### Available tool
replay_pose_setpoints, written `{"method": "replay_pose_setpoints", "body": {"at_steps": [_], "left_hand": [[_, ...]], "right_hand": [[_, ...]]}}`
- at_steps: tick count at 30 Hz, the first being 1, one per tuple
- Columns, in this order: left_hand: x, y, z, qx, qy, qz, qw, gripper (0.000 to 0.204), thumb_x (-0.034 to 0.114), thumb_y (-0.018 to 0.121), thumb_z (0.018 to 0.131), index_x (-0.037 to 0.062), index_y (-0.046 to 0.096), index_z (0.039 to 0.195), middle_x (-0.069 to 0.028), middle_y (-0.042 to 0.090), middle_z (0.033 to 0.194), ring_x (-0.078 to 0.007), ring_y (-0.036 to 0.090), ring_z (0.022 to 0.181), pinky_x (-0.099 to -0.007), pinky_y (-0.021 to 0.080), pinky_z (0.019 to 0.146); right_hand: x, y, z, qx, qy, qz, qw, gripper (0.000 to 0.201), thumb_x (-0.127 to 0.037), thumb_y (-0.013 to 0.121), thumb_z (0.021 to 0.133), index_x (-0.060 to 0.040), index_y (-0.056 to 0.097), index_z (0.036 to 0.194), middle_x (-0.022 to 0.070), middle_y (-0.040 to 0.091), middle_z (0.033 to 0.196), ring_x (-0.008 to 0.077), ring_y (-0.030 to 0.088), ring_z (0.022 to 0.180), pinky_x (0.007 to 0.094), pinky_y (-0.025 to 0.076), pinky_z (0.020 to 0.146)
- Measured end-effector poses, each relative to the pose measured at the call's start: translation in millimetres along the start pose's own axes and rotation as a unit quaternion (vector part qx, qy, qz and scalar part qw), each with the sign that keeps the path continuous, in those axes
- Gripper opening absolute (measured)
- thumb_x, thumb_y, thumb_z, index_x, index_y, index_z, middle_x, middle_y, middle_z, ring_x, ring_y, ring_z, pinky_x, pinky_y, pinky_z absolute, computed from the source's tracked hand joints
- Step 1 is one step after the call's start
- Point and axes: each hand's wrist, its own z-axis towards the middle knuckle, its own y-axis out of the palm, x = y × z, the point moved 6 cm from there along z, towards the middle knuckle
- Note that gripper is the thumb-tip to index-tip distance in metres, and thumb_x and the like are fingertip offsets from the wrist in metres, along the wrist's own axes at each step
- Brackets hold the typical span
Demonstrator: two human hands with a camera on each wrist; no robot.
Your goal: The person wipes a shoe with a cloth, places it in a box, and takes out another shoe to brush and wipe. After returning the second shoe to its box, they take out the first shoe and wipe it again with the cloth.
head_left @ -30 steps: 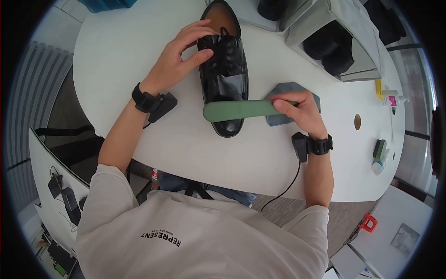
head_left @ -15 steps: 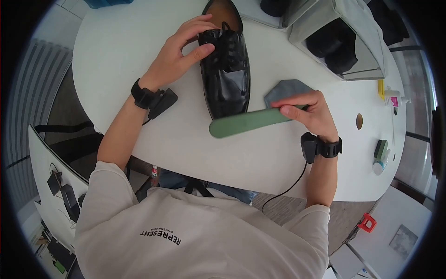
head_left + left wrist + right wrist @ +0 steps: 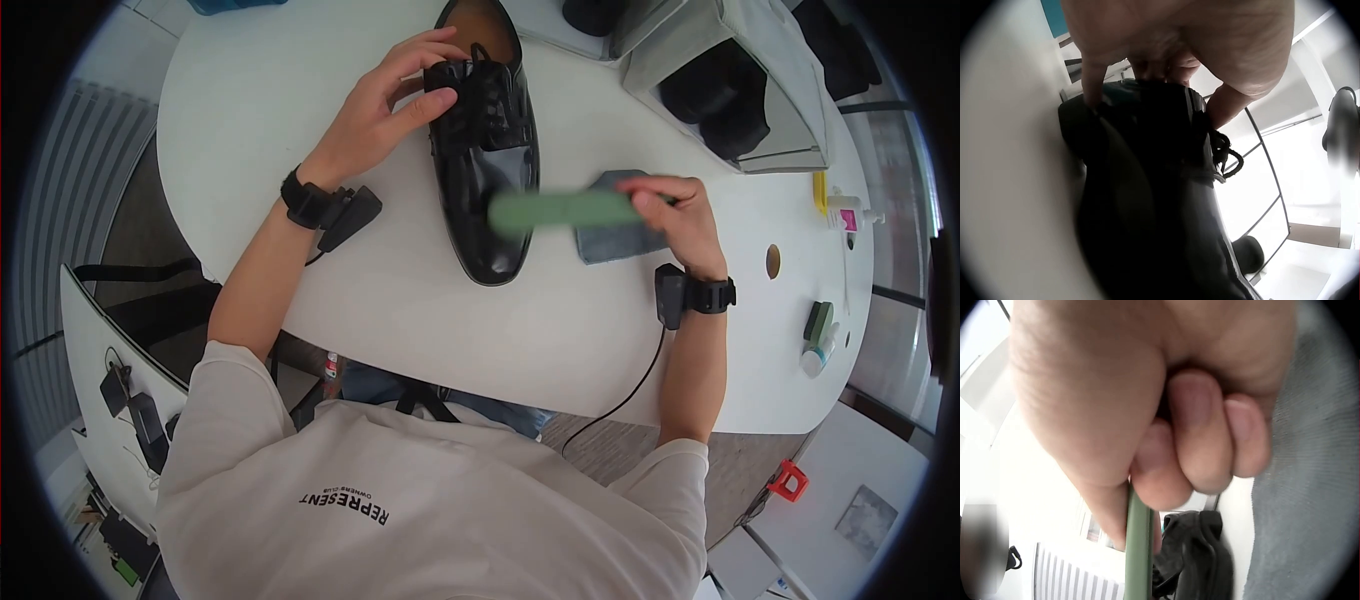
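A glossy black lace-up shoe (image 3: 490,258) lies on the white table, toe towards the person. My left hand (image 3: 375,120) holds it near the laces, thumb at the lacing and fingers at the opening; the left wrist view shows fingertips on both sides of the shoe's upper (image 3: 1147,125). In my right hand (image 3: 682,228) is a long, flat green tool (image 3: 570,210) with a rounded end, blurred and overlapping the shoe's forefoot. Its underside is hidden. The right wrist view shows the green tool (image 3: 1139,550) edge-on below curled fingers. A grey-blue cloth (image 3: 615,245) lies under the right hand.
At the back right a grey fabric box (image 3: 765,65) holds dark items. A white bottle (image 3: 845,212), a green-and-black block (image 3: 820,325) and a small clear bottle (image 3: 815,358) stand along the right side. The table has a round hole (image 3: 773,262).
The green tool went from across the toe down towards the person, past the toe, then back up over the forefoot's right side. My left hand stayed at the laces.
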Motion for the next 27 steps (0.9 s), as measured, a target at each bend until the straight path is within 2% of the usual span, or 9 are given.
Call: {"method": "replay_pose_setpoints", "body": {"at_steps": [2, 6, 7, 11, 13, 16, 18, 20, 27], "left_hand": [[-1.5, 0.7, -1.6, -0.015, -0.012, -0.015, 1.0, 0.027, 0.024, 0.061, 0.092, 0.0042, 0.058, 0.11, -0.009, 0.048, 0.135, -0.0238, 0.028, 0.14, -0.0381, 0.043, 0.101], [-2.7, -1.6, -0.5, -0.01, -0.013, -0.024, 1.0, 0.025, 0.023, 0.061, 0.092, 0.0037, 0.058, 0.108, -0.0097, 0.046, 0.136, -0.0234, 0.028, 0.14, -0.0364, 0.045, 0.097], [-3.6, -2.6, -1.0, -0.011, -0.016, -0.021, 1.0, 0.025, 0.023, 0.061, 0.092, 0.0035, 0.058, 0.109, -0.0099, 0.045, 0.136, -0.0232, 0.03, 0.138, -0.0354, 0.045, 0.096], [-1.7, -2.3, -2.6, 0.011, -0.011, -0.015, 1.0, 0.027, 0.021, 0.06, 0.092, 0.0026, 0.058, 0.111, -0.0097, 0.045, 0.136, -0.0215, 0.039, 0.13, -0.0326, 0.046, 0.091], [-4.5, -7.7, -0.6, 0.019, -0.009, 0.01, 1.0, 0.029, 0.022, 0.058, 0.093, 0.0016, 0.058, 0.113, -0.0095, 0.045, 0.136, -0.0206, 0.042, 0.126, -0.0317, 0.044, 0.093], [-13.9, -11.6, -7.5, 0.036, -0.033, 0.015, 0.999, 0.032, 0.024, 0.054, 0.095, -0.0009, 0.06, 0.114, -0.0093, 0.046, 0.135, -0.0188, 0.046, 0.12, -0.0298, 0.04, 0.096], [-17.8, -19.3, -3.0, 0.054, -0.037, 0.011, 0.998, 0.034, 0.025, 0.052, 0.096, -0.0022, 0.061, 0.113, -0.0092, 0.047, 0.133, -0.018, 0.047, 0.118, -0.0287, 0.038, 0.098], [-26.8, -24.7, -5.3, 0.091, -0.073, 0.012, 0.993, 0.036, 0.026, 0.049, 0.097, -0.0042, 0.064, 0.111, -0.009, 0.05, 0.13, -0.017, 0.049, 0.116, -0.027, 0.035, 0.1], [-24.6, -27.3, -5.0, 0.116, -0.074, 0.026, 0.99, 0.036, 0.026, 0.05, 0.097, -0.0054, 0.064, 0.11, -0.0084, 0.055, 0.124, -0.0175, 0.053, 0.111, -0.027, 0.037, 0.098]], "right_hand": [[19.7, -12.4, -0.3, 0.117, 0.106, 0.061, 0.986, 0.019, -0.015, 0.07, 0.085, -0.0005, 0.073, 0.097, 0.0058, 0.071, 0.083, 0.0102, 0.061, 0.077, 0.0231, 0.048, 0.072], [15.0, 1.4, -1.7, -0.003, -0.01, -0.014, 1.0, 0.023, -0.018, 0.069, 0.086, -0.0003, 0.072, 0.1, 0.0018, 0.068, 0.082, 0.0066, 0.054, 0.071, 0.022, 0.044, 0.065], [12.5, 0.9, -0.8, 0.068, 0.01, 0.012, 0.998, 0.022, -0.018, 0.069, 0.085, 0.0001, 0.072, 0.098, 0.0026, 0.068, 0.082, 0.0079, 0.055, 0.072, 0.0226, 0.044, 0.065], [22.7, -3.2, -2.0, 0.061, 0.099, -0.013, 0.993, 0.033, -0.029, 0.07, 0.085, 0.0018, 0.071, 0.097, 0.0008, 0.066, 0.077, 0.0085, 0.056, 0.07, 0.0227, 0.044, 0.066], [14.6, 11.1, 0.3, -0.026, -0.02, -0.043, 0.999, 0.034, -0.029, 0.069, 0.087, 0.0018, 0.07, 0.099, -0.0026, 0.059, 0.07, 0.0056, 0.046, 0.063, 0.0213, 0.038, 0.058], [31.1, 1.4, 2.9, 0.091, 0.108, 0.099, 0.985, 0.025, -0.023, 0.068, 0.088, 0.0003, 0.071, 0.097, -0.0025, 0.06, 0.073, 0.0053, 0.047, 0.066, 0.0211, 0.039, 0.06], [39.8, 1.7, 1.3, 0.077, 0.104, 0.101, 0.986, 0.027, -0.023, 0.069, 0.088, 0.0015, 0.07, 0.097, -0.0026, 0.058, 0.071, 0.0049, 0.044, 0.064, 0.0208, 0.037, 0.057], [27.3, 15.8, -1.0, -0.037, 0.006, 0.032, 0.999, 0.027, -0.024, 0.068, 0.089, 0.0016, 0.07, 0.098, -0.0031, 0.055, 0.07, 0.0041, 0.04, 0.061, 0.0209, 0.034, 0.054], [34.0, 13.0, 1.4, 0.044, 0.087, 0.171, 0.98, 0.039, -0.036, 0.071, 0.085, 0.0018, 0.067, 0.089, -0.0045, 0.049, 0.068, 0.0031, 0.035, 0.058, 0.0202, 0.028, 0.051]]}}
